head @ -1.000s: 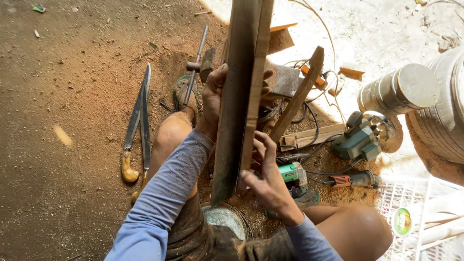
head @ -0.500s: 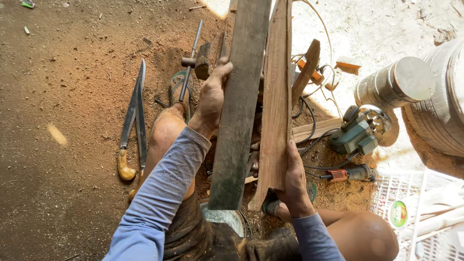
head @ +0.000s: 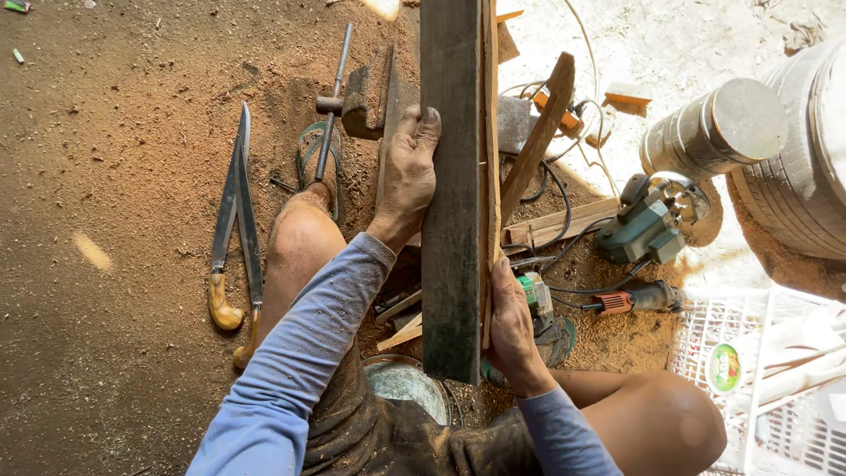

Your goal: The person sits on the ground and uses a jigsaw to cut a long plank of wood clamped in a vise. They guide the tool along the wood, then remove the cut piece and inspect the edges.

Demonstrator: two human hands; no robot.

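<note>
I sit on a sawdust-covered floor with my knees apart. A long dark wooden plank (head: 451,176) stands on end between my legs, and a thinner, lighter wooden strip (head: 490,132) lies edge-on against its right side. My left hand (head: 407,176) grips the plank's left edge about halfway up, fingers curled over its face. Lower down, my right hand (head: 511,330) clasps the lower end of the thin strip and presses it to the plank.
Two long saws (head: 236,211) lie on the left. A hammer (head: 333,97) and a sandal lie behind my left knee. Power tools (head: 648,231) with cables, wood offcuts, a metal cylinder (head: 714,128), a white plastic crate (head: 775,379) and a metal bowl (head: 405,383) surround me.
The thin strip has swung from leaning apart to lying flat against the plank's right edge. My right hand slid along with it; my left hand stays on the plank.
</note>
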